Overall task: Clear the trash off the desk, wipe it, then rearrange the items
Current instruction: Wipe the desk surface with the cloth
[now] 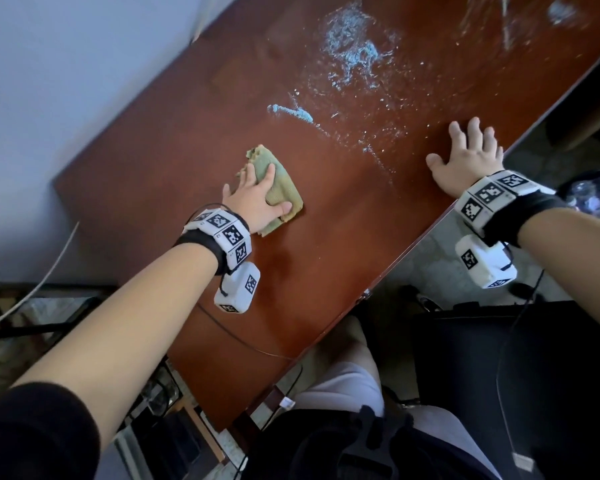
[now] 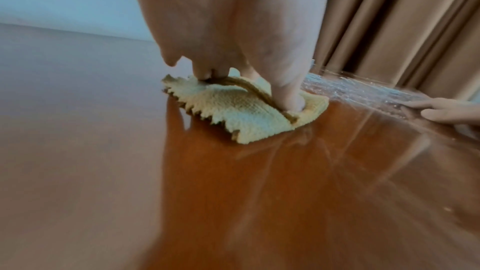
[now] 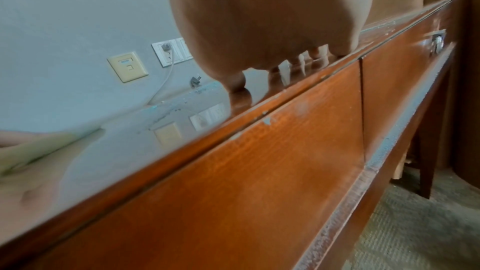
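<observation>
While the right hand [image 1: 466, 161] rests flat, the cloth [image 1: 280, 188] lies under the left hand [image 1: 257, 199].

Counter [image 1: 194, 140] reddish-brown wood w/ glossy sheen; pale blue-white foamy smears [image 1: 354, 46] across far part. Cloth [image 1: 281, 188] yellow-green, woven texture, zigzag-cut edge. Wrist bands [image 1: 222, 233] white w/ b&w square-code patterns, black straps. Wall [image 1: 49, 81] pale blue-grey. Curtain [image 2: 402, 24] tan. Sleeve [image 1: 32, 431] black.

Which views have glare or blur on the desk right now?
Head: mostly sharp, soft sheen on the desk, foam clear. Left wrist: the cloth is sharp, near desktop smeared, mirror reflections under the left hand. Right wrist: the top reflects the wall sockets; the lower left is blurred.
</observation>
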Demonstrator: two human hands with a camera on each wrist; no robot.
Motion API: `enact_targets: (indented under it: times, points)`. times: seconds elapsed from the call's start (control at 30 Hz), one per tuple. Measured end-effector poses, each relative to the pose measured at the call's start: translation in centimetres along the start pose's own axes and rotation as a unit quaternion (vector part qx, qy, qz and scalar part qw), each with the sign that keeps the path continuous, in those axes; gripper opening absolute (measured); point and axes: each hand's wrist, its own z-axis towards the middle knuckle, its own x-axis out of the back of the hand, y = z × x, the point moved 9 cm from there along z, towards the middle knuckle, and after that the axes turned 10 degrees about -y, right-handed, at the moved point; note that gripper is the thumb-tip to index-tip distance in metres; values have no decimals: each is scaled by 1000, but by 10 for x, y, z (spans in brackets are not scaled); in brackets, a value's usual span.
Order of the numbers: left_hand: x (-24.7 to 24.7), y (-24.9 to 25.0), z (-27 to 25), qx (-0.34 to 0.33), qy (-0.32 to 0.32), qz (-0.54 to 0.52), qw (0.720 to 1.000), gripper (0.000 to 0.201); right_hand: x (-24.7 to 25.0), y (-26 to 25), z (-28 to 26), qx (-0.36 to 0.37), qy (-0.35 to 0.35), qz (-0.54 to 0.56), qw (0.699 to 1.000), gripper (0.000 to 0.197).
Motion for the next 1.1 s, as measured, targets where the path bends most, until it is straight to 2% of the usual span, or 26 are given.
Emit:
enact_targets:
  times: [0.13, 0.33, 0.43, 0.63, 0.83, 1.1]
  points:
    - [17, 16, 20, -15, 6, 9, 1000, 81, -1, 1, 2, -4, -7, 6, 1000, 66]
    - [57, 77, 60, -47, 18, 11, 999, 83, -2, 2, 3, -13, -20, 12, 1000, 65]
    - [63, 87, 67, -57, 15, 31, 998, 83, -3, 3, 3, -21, -38, 11, 999, 65]
    - [48, 47, 44, -73, 7, 83, 994, 80, -6, 1, 3, -33, -74, 9, 997, 65]
    - [-1, -7, -6, -102, -24, 114, 988, 83, -5, 0, 1, -43, -81, 17, 996, 65]
    - [-44, -5, -49, -84, -10, 42, 996, 86, -7, -5, 2, -56, -77, 14, 995, 62]
